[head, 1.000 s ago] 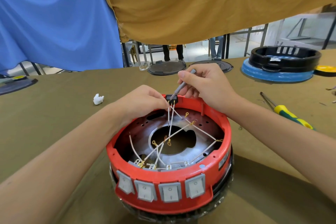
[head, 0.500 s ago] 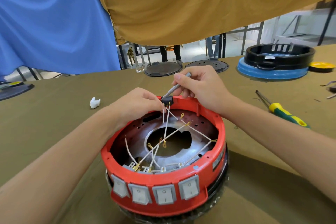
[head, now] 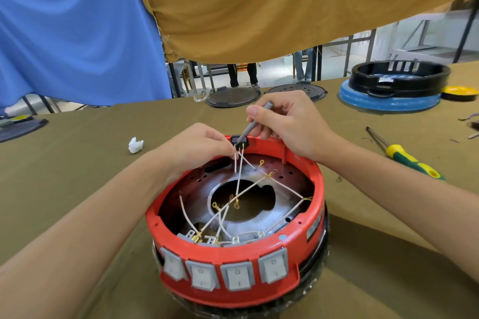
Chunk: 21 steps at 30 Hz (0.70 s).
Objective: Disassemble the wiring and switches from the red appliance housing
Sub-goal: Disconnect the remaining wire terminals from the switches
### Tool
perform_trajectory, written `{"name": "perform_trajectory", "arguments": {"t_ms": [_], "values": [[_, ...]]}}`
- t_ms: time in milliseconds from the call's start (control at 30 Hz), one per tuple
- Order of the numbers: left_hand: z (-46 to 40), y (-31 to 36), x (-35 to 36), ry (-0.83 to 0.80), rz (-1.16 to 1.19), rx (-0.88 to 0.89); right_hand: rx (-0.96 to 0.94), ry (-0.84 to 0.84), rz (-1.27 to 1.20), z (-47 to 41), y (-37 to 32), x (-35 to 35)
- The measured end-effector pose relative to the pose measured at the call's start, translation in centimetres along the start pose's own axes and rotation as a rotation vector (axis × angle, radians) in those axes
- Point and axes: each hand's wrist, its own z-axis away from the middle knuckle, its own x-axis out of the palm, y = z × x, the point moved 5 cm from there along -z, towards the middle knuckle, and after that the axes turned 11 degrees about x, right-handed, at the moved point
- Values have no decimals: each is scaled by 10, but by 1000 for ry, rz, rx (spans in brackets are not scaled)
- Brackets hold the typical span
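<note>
The round red appliance housing (head: 315, 204) stands open side up in front of me, with several grey rocker switches (head: 238, 275) along its near face. White wires (head: 239, 179) with gold terminals cross its inside. A small black socket (head: 239, 139) sits on the far rim. My left hand (head: 197, 145) pinches a white wire just below that socket. My right hand (head: 287, 122) grips a thin grey tool (head: 255, 123) like a pen, its tip touching the socket.
A green-yellow screwdriver (head: 404, 156) lies to the right on the olive-covered table (head: 77, 163). A white crumpled scrap (head: 135, 144) lies left. Black lids (head: 233, 97) and a black ring on a blue base (head: 394, 85) sit at the far edge under hanging cloths.
Both hands have stayed at the black socket on the far rim. My view has shifted slightly, so the housing appears a little lower and more to the left.
</note>
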Motion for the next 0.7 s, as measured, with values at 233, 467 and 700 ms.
{"name": "perform_trajectory", "arguments": {"t_ms": [233, 467, 700], "values": [[-2, -2, -1, 7, -5, -4, 140, -11, -236, -5, 15, 0], [-3, -3, -1, 3, -7, -8, 129, 11, -216, -5, 16, -1], [-1, -1, 0, -7, -12, -15, 28, -12, -96, -2, 9, -1]]}}
